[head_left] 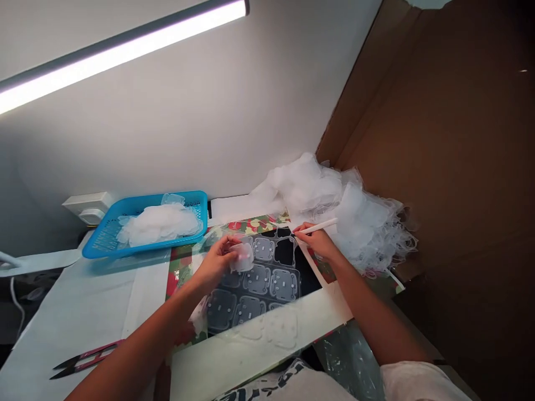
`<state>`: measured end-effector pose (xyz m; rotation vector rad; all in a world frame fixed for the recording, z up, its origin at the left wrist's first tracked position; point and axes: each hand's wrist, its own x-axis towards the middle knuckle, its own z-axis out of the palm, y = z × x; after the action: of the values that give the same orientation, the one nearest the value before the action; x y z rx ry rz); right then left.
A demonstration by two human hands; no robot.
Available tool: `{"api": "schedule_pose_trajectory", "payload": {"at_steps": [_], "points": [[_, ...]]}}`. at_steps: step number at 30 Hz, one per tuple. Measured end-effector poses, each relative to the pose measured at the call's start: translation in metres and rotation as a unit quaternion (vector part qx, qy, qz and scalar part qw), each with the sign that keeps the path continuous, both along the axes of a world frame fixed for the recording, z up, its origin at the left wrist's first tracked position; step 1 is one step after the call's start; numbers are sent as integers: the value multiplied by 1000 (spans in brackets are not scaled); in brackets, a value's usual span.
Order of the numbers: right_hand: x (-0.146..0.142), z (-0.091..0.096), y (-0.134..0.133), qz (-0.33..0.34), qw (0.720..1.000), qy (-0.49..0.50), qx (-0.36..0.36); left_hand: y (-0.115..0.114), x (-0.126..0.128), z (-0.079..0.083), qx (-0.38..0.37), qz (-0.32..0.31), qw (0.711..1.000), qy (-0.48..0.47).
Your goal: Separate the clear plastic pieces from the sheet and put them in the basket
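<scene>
Left grip (pixel 217 262) pinches a clear plastic piece (pixel 243 257); right grip (pixel 317 243) closed on a white pen (pixel 316 226). Risk: a hand slip drags the tip across the clear moulded sheet (pixel 257 281), leaving stray marks.

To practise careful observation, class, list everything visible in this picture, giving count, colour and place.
Light bar: one, white, on the wall, top left.
Plastic tray: one, blue, left of centre, holding film pieces.
Film heap: one, translucent white, right, beside the cardboard.
Cardboard: one sheet, brown, far right.
Snips: one pair, red handles, lower left.
Black sheet: one, centre.
Moulded clear pieces: several, on the black sheet.
Stylus: one, white, in the right hand.
Left hand: one, holding a clear piece.
Right hand: one.
</scene>
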<state>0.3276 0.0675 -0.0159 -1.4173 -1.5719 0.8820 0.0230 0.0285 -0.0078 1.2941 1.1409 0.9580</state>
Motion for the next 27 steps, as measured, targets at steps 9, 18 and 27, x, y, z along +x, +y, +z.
{"api": "schedule_pose_trajectory", "payload": {"at_steps": [9,18,27], "points": [[-75,-8,-38,181,974,-85,107,-27,4,-23,331,-121,799,488],[-77,-11,-39,198,966,-118,118,-27,1,-23,352,-161,758,525],[-81,-12,-38,204,961,-135,126,-28,1,-24,346,-161,765,519]]}}
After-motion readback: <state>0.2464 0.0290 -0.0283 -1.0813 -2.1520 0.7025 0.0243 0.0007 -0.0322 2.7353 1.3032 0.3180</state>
